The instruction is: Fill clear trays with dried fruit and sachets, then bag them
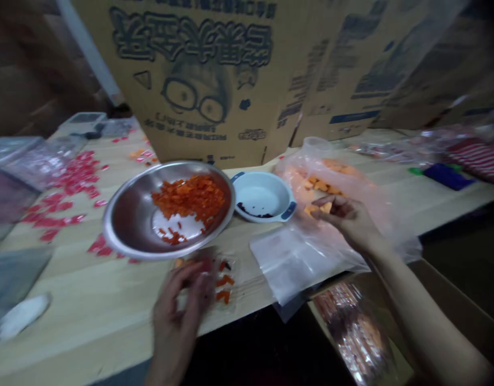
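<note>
My left hand point(186, 300) rests at the table's front edge, fingers curled on a small clear bag point(223, 281) that holds a few orange pieces. Just beyond it stands a steel bowl point(126, 225) with a heap of orange-red pieces. My right hand point(347, 217) reaches into a big clear plastic bag point(331, 182) of paler orange pieces and pinches one of them. A stack of empty clear bags point(295, 262) lies under that wrist.
A small white bowl with blue handles point(265, 198) holds dark bits. Red packets point(70, 187) are scattered at the left. Cardboard boxes point(215, 80) wall off the back. A blue item point(448, 176) and more bags lie at far right; a box of filled packets point(355, 332) sits below the edge.
</note>
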{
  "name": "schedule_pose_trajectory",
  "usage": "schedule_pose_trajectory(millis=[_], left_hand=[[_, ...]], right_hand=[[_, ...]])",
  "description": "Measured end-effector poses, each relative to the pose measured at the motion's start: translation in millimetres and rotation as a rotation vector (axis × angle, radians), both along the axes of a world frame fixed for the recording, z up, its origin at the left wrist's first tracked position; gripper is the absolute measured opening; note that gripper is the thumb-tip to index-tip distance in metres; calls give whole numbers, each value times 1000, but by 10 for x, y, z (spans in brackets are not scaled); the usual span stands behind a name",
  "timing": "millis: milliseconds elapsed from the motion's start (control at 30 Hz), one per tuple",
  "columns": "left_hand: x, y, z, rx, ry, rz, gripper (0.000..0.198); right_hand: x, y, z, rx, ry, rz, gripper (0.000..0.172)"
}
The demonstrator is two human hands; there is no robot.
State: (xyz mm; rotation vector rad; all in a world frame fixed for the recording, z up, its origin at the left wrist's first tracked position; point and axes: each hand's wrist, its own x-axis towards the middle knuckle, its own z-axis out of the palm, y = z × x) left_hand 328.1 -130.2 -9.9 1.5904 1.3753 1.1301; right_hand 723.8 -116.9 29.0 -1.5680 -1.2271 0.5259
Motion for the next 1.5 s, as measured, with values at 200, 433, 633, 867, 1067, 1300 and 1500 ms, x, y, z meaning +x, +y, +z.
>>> schedule_pose_trajectory(millis=[200,433,633,867,1067,1300,1500], left_hand=[[286,-262,-46,-426,-576,-167,41],[-651,-221,-397,-24,-63,204,12],[-740,100,-662,288,537,12,7],[-706,182,-603,217,591,39,23],[-908,107,-511,228,356,75,24],[-2534,573,-88,-42,635,619,21],[-3397,1198,104,-234,639,618,13]], right_hand=[[-1961,-230,-426,-100,423,549,19],[-2616,80,-984,-35,353,644,46],[-2625,189,-1186,62,-32,561,27],[-2764,350,-1229,17,-285,654,42],[-2690,354,-1198,49,-307,727,38],[-2176,112,-1514,52,-685,712,84],[-2215,27,-1679,69,-834,716,103]])
